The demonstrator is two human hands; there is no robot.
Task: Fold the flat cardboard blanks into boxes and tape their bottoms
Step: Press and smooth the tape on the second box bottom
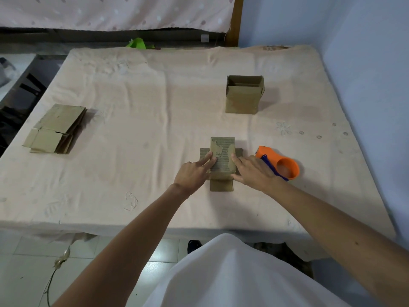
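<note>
A small cardboard box [223, 151] stands upside down on the cloth-covered table [141, 103], its bottom flaps folded shut and its lower flaps splayed flat around it. My left hand [193, 173] presses straight fingers on the left of the folded flaps. My right hand [252, 171] presses its fingers on the right side. An orange tape dispenser [280, 162] lies just right of my right hand. A stack of flat cardboard blanks [55, 128] lies at the table's left. A folded box [243, 95] stands upright and open at the back right.
A blue wall [365, 63] runs along the table's right side. A patterned cloth [110, 12] hangs behind the table and something green [137, 43] lies at the far edge. Tiled floor [33, 273] with a cable shows below the near edge.
</note>
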